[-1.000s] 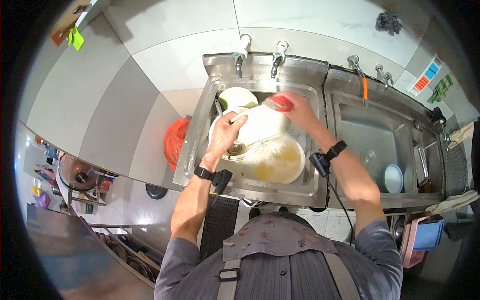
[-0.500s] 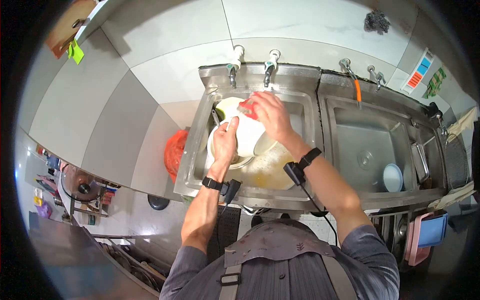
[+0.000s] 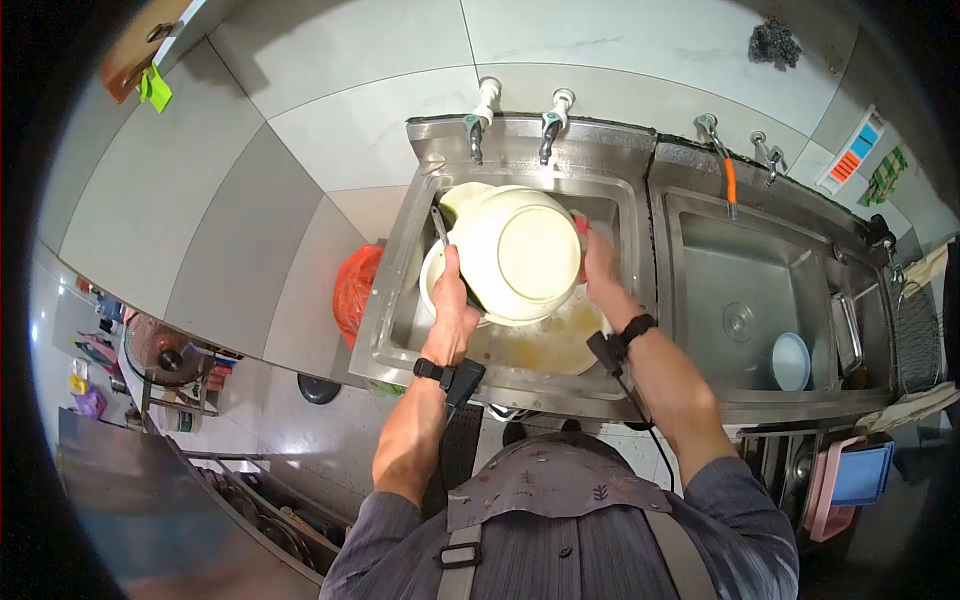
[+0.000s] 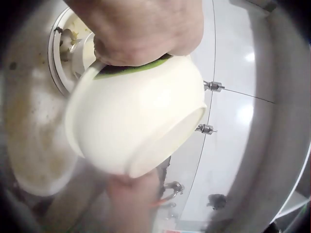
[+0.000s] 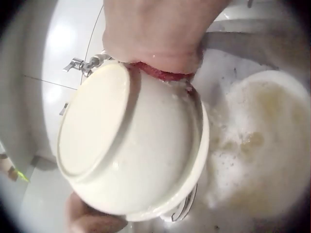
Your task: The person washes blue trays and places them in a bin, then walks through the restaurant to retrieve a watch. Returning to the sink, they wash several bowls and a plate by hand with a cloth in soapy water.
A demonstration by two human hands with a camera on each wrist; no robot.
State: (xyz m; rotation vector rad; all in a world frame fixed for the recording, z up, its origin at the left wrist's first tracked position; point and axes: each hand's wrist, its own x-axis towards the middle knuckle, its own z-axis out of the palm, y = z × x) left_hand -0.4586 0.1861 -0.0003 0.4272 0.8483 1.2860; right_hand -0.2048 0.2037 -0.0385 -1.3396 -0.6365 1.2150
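The room first: pale wall tiles [image 3: 330, 110] rise behind a stainless double sink, with an orange plastic bag [image 3: 352, 285] on the floor to its left and stacked pink and blue trays [image 3: 848, 478] at the near right. The left basin [image 3: 400, 300] is your working surface; it holds soapy, yellowish water [image 3: 540, 335], a white plate [image 3: 433, 280] and a second bowl with a green inside [image 3: 462, 196] at the far side. Two taps [image 3: 478, 118] stand above it. The right basin [image 3: 740, 290] holds only a small white bowl [image 3: 790, 360] at its near right.

The step in hand appears to be scrubbing the outside of the large cream bowl [image 3: 518, 255], which you hold above the left basin, tipped so its flat base faces up toward you. Your left hand [image 3: 452, 290] grips its left rim, fingers curled over the edge onto the green inner face. Your right hand [image 3: 598, 262] presses a red scrubbing sponge [image 5: 163, 73] against the bowl's right flank, fingers curled round the sponge.

The next move likely calls for turning the bowl in the left grip so the sponge reaches unwashed wall; the wet glaze looks slippery, so keep the rim hold firm.
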